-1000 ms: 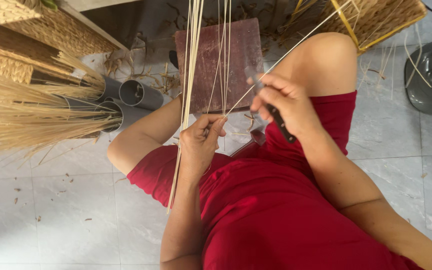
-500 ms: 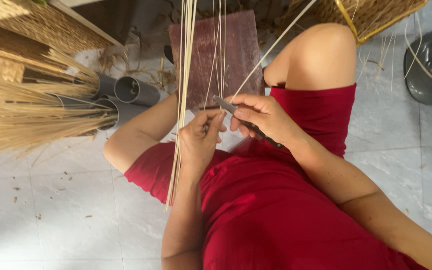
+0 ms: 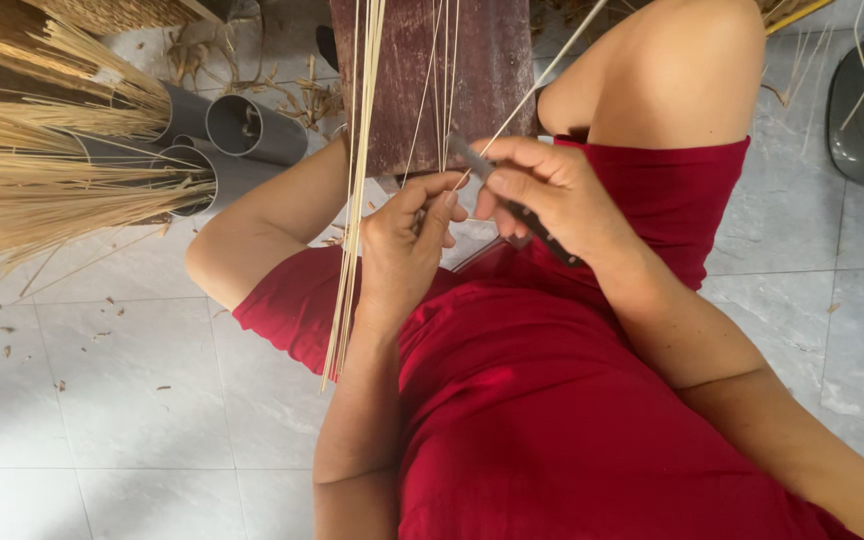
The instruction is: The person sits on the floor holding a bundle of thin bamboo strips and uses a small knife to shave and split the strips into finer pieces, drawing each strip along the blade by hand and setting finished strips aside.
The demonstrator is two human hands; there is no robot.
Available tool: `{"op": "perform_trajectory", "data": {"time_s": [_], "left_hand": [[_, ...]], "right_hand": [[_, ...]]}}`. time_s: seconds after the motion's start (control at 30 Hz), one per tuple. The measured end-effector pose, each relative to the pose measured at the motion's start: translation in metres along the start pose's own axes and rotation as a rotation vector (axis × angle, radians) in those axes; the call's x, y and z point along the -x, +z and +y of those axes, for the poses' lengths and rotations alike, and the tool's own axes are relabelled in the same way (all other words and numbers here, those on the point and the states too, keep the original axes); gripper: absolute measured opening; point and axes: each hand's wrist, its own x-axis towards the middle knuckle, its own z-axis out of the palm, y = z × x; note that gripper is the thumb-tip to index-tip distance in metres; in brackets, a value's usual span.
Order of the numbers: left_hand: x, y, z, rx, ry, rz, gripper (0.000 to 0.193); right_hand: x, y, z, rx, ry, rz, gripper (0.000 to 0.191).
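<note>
The right hand [image 3: 552, 195] is closed around a small knife [image 3: 512, 200] with a dark handle, its thin grey blade pointing up and left against one long pale strip [image 3: 542, 80] that slants up to the right. The left hand [image 3: 407, 240] pinches that smooth, stiff strip, with a bundle of thin strips [image 3: 357, 180] running straight up and down beside it. Further out stand a rough dark wooden block [image 3: 482, 70] and three round grey pipes [image 3: 247, 130] stuffed with dry straw [image 3: 42, 190], on pale tiles [image 3: 102, 400].

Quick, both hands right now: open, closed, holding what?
Left hand: closed, pinching a thin strip at its fingertips.
Right hand: closed around a knife, blade against the strip.
</note>
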Motion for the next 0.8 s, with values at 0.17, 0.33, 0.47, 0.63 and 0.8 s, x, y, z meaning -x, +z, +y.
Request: {"op": "perform_trajectory", "data": {"time_s": [0.17, 0.33, 0.47, 0.63, 0.8], "left_hand": [[-0.001, 0.002, -0.005, 0.013, -0.067, 0.012, 0.012], [0.004, 0.007, -0.003, 0.063, -0.05, 0.044, 0.008], [0.006, 0.0, -0.002, -0.02, -0.056, 0.069, 0.009], [0.007, 0.005, -0.005, 0.02, -0.027, 0.1, 0.007], [0.007, -0.011, -0.005, -0.061, -0.006, 0.085, 0.004]], "right_hand": [[-0.002, 0.005, 0.0, 0.003, -0.003, -0.046, 0.033], [-0.002, 0.002, 0.0, 0.025, -0.018, -0.005, 0.031], [-0.002, -0.013, -0.01, -0.038, -0.121, 0.09, 0.028], [-0.001, 0.002, -0.001, 0.039, 0.018, 0.0, 0.032], [-0.005, -0.018, -0.009, -0.092, -0.117, 0.088, 0.03]]}}
